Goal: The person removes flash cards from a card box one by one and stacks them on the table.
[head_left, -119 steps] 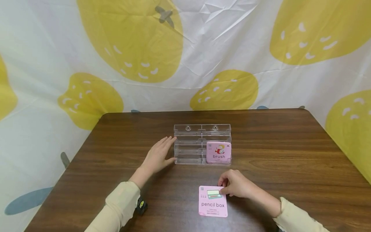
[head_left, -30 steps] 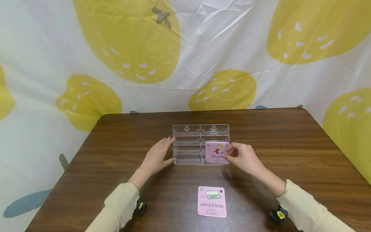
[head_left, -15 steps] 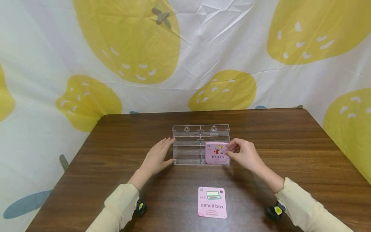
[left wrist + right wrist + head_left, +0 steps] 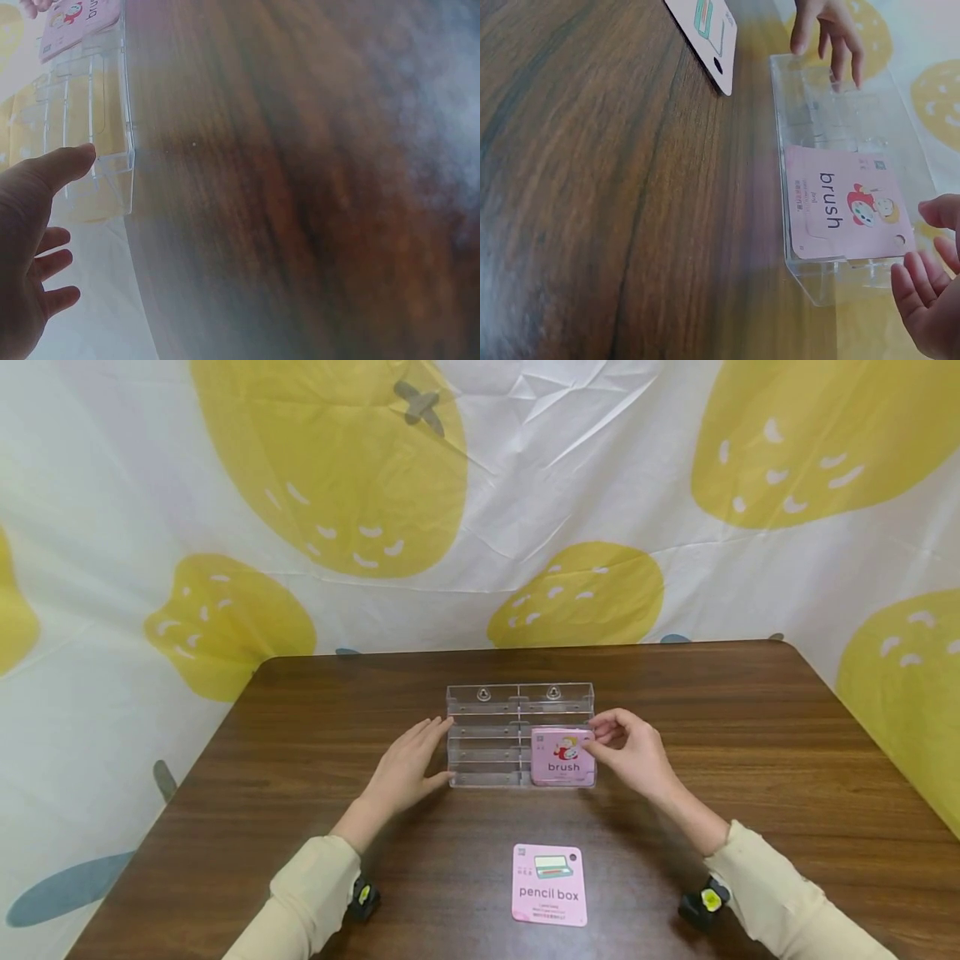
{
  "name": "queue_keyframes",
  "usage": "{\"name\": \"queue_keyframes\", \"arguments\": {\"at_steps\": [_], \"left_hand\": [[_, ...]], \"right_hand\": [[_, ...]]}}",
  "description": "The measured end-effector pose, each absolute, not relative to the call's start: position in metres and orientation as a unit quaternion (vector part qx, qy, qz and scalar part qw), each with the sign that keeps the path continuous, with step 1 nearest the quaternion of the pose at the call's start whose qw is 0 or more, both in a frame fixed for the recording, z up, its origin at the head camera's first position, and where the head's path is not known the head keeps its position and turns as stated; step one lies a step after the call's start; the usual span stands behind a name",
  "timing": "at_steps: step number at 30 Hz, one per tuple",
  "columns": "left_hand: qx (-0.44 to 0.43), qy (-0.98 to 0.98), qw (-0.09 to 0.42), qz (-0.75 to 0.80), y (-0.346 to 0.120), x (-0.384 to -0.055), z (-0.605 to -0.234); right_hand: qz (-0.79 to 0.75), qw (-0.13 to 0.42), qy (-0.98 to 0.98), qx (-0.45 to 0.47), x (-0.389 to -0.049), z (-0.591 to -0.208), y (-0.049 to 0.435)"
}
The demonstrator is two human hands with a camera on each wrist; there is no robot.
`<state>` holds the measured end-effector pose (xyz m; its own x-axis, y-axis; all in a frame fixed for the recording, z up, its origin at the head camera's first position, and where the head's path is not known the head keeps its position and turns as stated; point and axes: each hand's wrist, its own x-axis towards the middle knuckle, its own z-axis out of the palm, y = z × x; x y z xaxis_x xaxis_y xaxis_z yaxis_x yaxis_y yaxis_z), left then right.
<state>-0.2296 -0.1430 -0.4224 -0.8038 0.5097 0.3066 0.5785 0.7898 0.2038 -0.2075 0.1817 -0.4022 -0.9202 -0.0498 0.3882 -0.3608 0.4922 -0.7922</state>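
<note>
A clear plastic card rack (image 4: pixel 484 732) with two columns of stepped pockets stands on the table. In its lower right pocket sits a pink flash card reading "brush" (image 4: pixel 555 757), facing forward. My left hand (image 4: pixel 402 767) rests against the rack's left side, fingers straight and thumb apart. At the "brush" card's upper right corner is my right hand (image 4: pixel 633 753), its thumb and fingers loosely bent and spread apart in the right wrist view. A pink flash card reading "pencil box" (image 4: pixel 547 885), with a hole in its corner, lies flat in front of the rack.
The brown wooden table (image 4: pixel 337 693) has rounded far corners. Behind it hangs a white cloth (image 4: pixel 525 443) printed with yellow fruit. A small black wrist device shows under each sleeve (image 4: pixel 315 877).
Since the earliest frame, my right hand has left the "pencil box" card and moved up to the "brush" card. Lately it has slid slightly up that card's right edge. My left hand stays put.
</note>
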Motion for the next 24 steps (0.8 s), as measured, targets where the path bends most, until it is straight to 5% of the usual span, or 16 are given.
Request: {"name": "queue_keyframes", "arguments": {"at_steps": [9,15,24], "left_hand": [[-0.289,-0.939,0.118,-0.146,-0.143,-0.23,-0.422],[-0.288,-0.94,0.114,-0.146,-0.143,-0.229,-0.422],[-0.293,-0.936,0.121,-0.151,-0.143,-0.229,-0.422]], "right_hand": [[0.573,0.144,-0.803,0.082,-0.198,-0.388,0.168],[0.585,0.139,-0.795,0.078,-0.21,-0.411,0.172],[0.497,0.201,-0.832,0.143,-0.223,-0.422,0.181]]}}
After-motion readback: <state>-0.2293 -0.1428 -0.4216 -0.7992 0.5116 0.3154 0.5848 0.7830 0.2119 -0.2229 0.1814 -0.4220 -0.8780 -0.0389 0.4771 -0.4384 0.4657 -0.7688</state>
